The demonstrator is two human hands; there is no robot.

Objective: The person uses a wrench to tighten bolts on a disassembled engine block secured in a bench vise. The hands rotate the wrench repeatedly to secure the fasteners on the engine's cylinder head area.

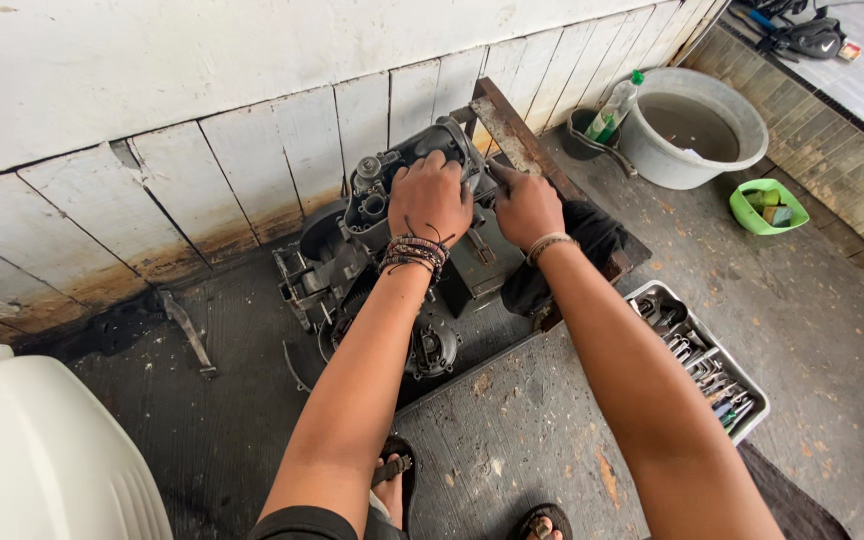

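Note:
A dark grey engine block (372, 250) stands on the floor against a white tiled wall. My left hand (430, 198), with beaded bracelets on the wrist, rests palm down on its upper housing (432, 140), fingers curled over the top. My right hand (524, 205) grips the right edge of that same housing, beside a rusty metal bar (512, 135) that leans toward the wall. A black cloth (592, 235) lies just right of my right wrist. What lies under my palms is hidden.
A metal tray of tools (707, 360) sits at the right. A grey tub of water (694, 125), a green bottle (612, 105) and a green basket (769, 205) stand further back. A white panel (42, 460) is at the lower left. A loose metal lever (187, 330) lies on the floor.

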